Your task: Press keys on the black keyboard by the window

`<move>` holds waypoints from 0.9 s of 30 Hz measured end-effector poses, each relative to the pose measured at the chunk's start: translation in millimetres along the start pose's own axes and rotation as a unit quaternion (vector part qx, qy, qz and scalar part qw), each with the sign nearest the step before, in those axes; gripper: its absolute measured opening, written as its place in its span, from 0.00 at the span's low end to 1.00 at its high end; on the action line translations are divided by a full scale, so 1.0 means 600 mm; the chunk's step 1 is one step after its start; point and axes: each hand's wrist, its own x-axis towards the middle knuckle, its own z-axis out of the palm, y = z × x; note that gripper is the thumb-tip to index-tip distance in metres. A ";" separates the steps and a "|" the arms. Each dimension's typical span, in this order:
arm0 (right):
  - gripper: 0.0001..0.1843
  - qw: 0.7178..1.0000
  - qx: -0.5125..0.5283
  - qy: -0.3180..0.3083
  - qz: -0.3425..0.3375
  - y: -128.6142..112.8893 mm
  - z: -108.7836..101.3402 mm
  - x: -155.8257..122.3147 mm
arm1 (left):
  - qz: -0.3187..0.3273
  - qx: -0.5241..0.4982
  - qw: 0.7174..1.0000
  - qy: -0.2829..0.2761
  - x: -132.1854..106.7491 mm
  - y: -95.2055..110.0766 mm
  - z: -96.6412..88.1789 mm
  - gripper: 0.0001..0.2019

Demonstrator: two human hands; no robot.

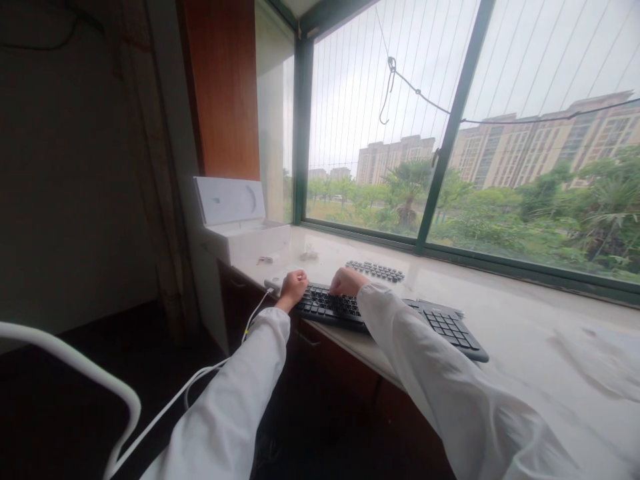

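Observation:
A black keyboard (440, 323) lies along the front edge of a pale stone window counter (525, 320). My left hand (293, 287) rests at the keyboard's left end with its fingers curled under; what they hold, if anything, is hidden. My right hand (347, 281) sits over the left-middle keys, fingers bent down onto them. Both arms wear white sleeves. A white cable (200, 380) runs from near my left wrist down to the lower left.
An open white box (235, 223) with raised lid stands at the counter's left end. A dark strip of loose keycaps (376, 271) lies behind the keyboard. Small bits (309, 253) lie nearby. A white chair rail (75, 363) curves at lower left. Large window behind.

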 end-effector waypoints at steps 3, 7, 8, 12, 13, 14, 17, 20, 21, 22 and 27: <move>0.07 0.999 0.043 0.020 -0.010 0.022 0.013 -0.001 | 0.000 0.004 1.000 0.000 0.001 -0.001 0.001 0.06; 0.09 0.996 0.075 0.036 -0.015 0.034 0.022 -0.007 | -0.001 0.000 1.000 0.000 0.002 -0.004 0.003 0.06; 0.09 0.996 0.073 0.039 -0.019 0.034 0.023 -0.009 | -0.002 -0.001 1.000 0.001 0.001 -0.005 0.003 0.06; 0.09 0.995 0.038 0.071 -0.051 0.032 0.022 -0.019 | 0.000 -0.004 1.000 0.008 -0.001 -0.001 0.000 0.05; 0.08 0.994 0.031 0.083 -0.063 0.032 0.022 -0.021 | 0.001 -0.006 1.000 0.008 -0.002 0.000 -0.001 0.05; 0.08 0.993 0.025 0.093 -0.075 0.032 0.023 -0.024 | 0.001 -0.007 1.000 0.008 -0.002 0.001 -0.001 0.05; 0.09 0.988 0.016 0.115 -0.104 0.035 0.026 -0.030 | -0.001 -0.007 1.000 0.007 -0.003 0.004 -0.003 0.06; 0.09 0.985 0.023 0.134 -0.105 0.039 0.029 -0.033 | -0.003 -0.002 1.000 0.005 -0.004 0.005 -0.004 0.07; 0.08 0.985 0.025 0.140 -0.097 0.040 0.030 -0.034 | -0.004 -0.001 1.000 0.005 -0.004 0.005 -0.003 0.07; 0.08 0.985 0.025 0.145 -0.088 0.040 0.031 -0.034 | -0.005 0.000 1.000 0.004 -0.004 0.005 -0.003 0.07; 0.06 0.984 0.027 0.161 -0.070 0.039 0.033 -0.035 | -0.004 -0.002 1.000 0.000 -0.003 0.005 -0.001 0.08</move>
